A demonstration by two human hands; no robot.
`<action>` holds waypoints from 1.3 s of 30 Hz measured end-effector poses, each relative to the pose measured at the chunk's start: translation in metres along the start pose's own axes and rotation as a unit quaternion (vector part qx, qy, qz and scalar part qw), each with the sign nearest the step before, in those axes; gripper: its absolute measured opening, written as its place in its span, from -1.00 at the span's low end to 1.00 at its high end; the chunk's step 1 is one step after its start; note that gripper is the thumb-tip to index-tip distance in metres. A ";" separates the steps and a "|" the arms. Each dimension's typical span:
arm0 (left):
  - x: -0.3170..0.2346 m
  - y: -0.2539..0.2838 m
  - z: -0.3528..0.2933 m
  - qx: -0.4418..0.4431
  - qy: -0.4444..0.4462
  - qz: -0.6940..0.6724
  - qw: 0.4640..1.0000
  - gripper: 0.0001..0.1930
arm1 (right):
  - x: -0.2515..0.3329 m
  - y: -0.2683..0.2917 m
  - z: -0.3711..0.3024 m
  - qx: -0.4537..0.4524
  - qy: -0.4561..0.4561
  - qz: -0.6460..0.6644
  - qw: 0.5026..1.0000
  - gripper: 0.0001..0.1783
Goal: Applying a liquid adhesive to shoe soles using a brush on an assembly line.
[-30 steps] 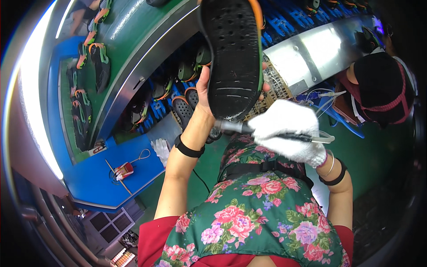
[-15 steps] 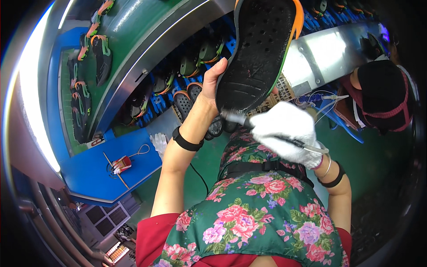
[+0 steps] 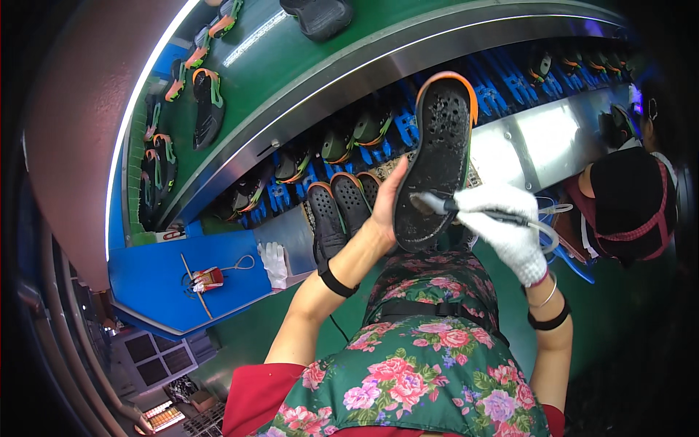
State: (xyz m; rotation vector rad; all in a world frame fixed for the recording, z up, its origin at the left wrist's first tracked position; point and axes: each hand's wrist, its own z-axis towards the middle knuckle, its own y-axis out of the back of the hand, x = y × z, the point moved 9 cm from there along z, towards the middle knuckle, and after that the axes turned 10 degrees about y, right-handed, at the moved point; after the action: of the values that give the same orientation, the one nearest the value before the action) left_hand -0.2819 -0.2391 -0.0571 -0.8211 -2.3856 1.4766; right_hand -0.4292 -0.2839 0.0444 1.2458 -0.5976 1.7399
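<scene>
My left hand (image 3: 387, 204), bare, grips a black shoe sole (image 3: 443, 135) by its left edge. The thumb shows along that edge, while the other fingers are hidden behind the sole. Holes dot the sole's upper part, and an orange and green rim runs around it. In a white knitted glove, my right hand (image 3: 502, 222) is closed around a brush (image 3: 437, 204) with a thin hose trailing from its handle. The bristles touch the lower part of the sole, where the surface looks wet.
Several similar soles (image 3: 325, 215) stand to the left of my left hand. Ahead, blue holders (image 3: 408, 127) carry shoe parts under a green conveyor (image 3: 306, 65). A blue table (image 3: 145, 273) at left holds a spare white glove (image 3: 273, 264). A co-worker (image 3: 626, 193) is at right.
The sole is now lower in view and appears smaller. The brush has moved from its lower left edge onto the inside of its lower part. My view has shifted, showing more conveyor.
</scene>
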 end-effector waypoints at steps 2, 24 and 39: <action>0.014 -0.006 -0.001 0.105 0.054 -0.058 0.991 -0.22 | 0.021 0.012 0.025 -0.007 0.060 -0.088 0.994 -0.81; -0.043 -0.028 -0.029 0.154 -0.073 0.025 0.985 -0.04 | -0.025 -0.052 -0.029 -0.031 -0.229 0.443 0.866 -0.80; -0.052 -0.052 -0.067 0.122 -0.103 0.090 0.983 0.12 | -0.002 -0.015 -0.005 -0.119 -0.114 0.376 0.912 -0.78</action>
State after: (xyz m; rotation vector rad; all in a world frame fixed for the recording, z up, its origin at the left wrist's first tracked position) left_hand -0.2263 -0.2356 0.0252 -0.8809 -2.2518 1.9656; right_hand -0.4190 -0.2735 0.0386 1.1181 -1.5397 2.0451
